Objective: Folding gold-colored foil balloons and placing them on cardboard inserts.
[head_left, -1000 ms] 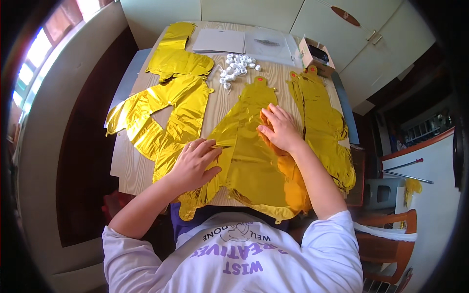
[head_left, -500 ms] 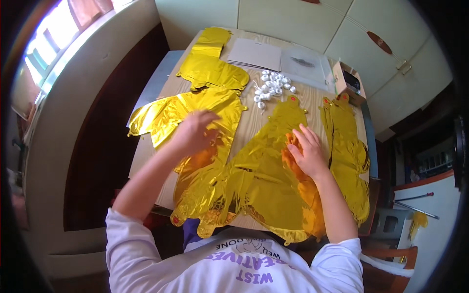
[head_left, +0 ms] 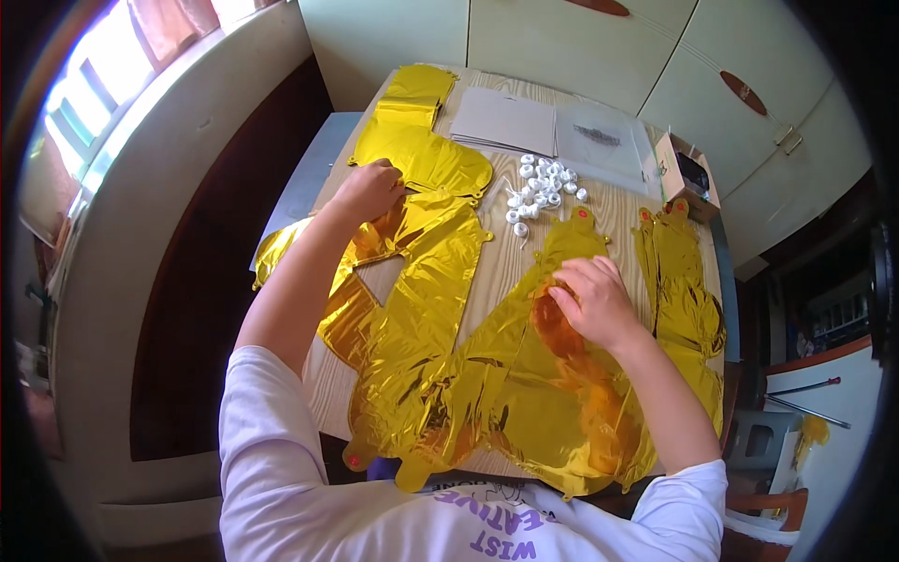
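Gold foil [head_left: 520, 384] lies under left fingers [head_left: 390, 178] and right fingers [head_left: 588, 273], grips unclear; a box [head_left: 670, 176] holds a black object [head_left: 693, 173].

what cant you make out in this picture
All in the head view:
Left hand: its back hides whether the grip holds the shiny gold foil sheet.
Dark grey patch on the clear plastic sheet: too small to identify.
Open brown cardboard box: black object hides its floor.
Pink fabric curtain: cut off by the upper edge.

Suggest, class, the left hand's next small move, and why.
Probably the left hand should pinch and lift the upper edge of the left gold foil: its bent fingers are near that edge, while the right hand is over the middle foil.
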Demonstrator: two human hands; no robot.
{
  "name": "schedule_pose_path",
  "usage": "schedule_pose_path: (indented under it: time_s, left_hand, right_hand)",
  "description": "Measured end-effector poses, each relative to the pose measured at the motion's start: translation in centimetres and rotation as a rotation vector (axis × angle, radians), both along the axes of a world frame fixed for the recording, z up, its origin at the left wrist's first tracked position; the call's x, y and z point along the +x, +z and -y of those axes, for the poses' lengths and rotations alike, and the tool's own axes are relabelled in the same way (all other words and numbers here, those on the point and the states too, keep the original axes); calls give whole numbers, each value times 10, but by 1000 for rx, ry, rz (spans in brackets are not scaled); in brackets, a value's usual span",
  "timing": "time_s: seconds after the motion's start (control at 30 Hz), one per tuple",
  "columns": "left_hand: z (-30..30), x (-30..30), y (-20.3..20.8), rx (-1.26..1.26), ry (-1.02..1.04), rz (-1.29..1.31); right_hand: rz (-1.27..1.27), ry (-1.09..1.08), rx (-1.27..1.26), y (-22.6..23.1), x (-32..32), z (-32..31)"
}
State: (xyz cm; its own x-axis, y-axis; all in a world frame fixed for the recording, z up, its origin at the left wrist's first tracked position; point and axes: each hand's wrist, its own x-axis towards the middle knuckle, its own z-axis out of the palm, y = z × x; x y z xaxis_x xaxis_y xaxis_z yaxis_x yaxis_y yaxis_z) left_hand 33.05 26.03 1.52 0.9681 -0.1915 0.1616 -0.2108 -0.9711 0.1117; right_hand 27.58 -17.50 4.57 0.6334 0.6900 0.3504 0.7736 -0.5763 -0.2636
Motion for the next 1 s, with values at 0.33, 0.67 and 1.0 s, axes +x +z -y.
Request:
schedule_pose_path:
  time_s: [0.33, 0.67, 1.0]
  left_hand:
    - [18, -19, 18, 47, 29, 26]
    - [-3, -12, 30, -514, 177, -107]
    - [-10, 5, 34, -398, 99, 62]
  right_hand:
    - [-148, 44, -27, 2, 82, -142]
    - [-166, -81, -286, -20, 122, -198]
    - [124, -106, -203, -26, 129, -244]
